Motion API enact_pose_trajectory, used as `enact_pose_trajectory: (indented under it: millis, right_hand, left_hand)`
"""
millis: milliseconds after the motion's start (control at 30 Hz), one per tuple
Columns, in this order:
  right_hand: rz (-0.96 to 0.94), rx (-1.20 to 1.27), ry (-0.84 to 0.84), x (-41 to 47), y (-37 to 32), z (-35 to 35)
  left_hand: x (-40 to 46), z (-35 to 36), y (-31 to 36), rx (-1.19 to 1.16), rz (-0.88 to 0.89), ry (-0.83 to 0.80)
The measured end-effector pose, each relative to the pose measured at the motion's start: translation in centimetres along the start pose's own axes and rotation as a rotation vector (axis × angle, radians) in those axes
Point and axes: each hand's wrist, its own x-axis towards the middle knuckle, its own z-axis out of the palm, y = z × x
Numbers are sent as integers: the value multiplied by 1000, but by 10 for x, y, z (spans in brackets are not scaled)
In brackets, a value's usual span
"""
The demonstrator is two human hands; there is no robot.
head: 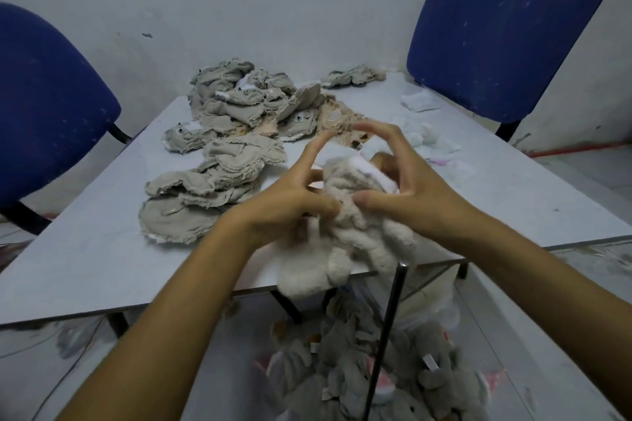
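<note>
Fingers (pixel 386 133) arched, thumbs pinching cream plush skin (pixel 355 236) above near counter (pixel 102 267) edge. Your left hand (pixel 290 195) and right hand (pixel 410 191) appear midway through turning it right side out. Next move likely calls for working remaining fabric through opening without losing pinch. Small white tags (pixel 429 362) on grey toys (pixel 342 379) below: unreadable.
</note>
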Motion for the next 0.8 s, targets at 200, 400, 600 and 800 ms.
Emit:
enact_pose_trajectory:
  millis: [200,400,600,800]
  right_hand:
    - [-179,-298,120,3,-26,-20]
    - [-297,-438,199,-4,-36,-10]
    - [-374,-528,324,0,-45,-9]
    - [-310,-526,343,6,-49,-9]
  left_hand:
    - [-12,-6,18,145,192,111]
    - [-27,-3,37,321,344,144]
    - [-33,-9,38,225,461,341]
    - [-38,-6,43,263,517,417]
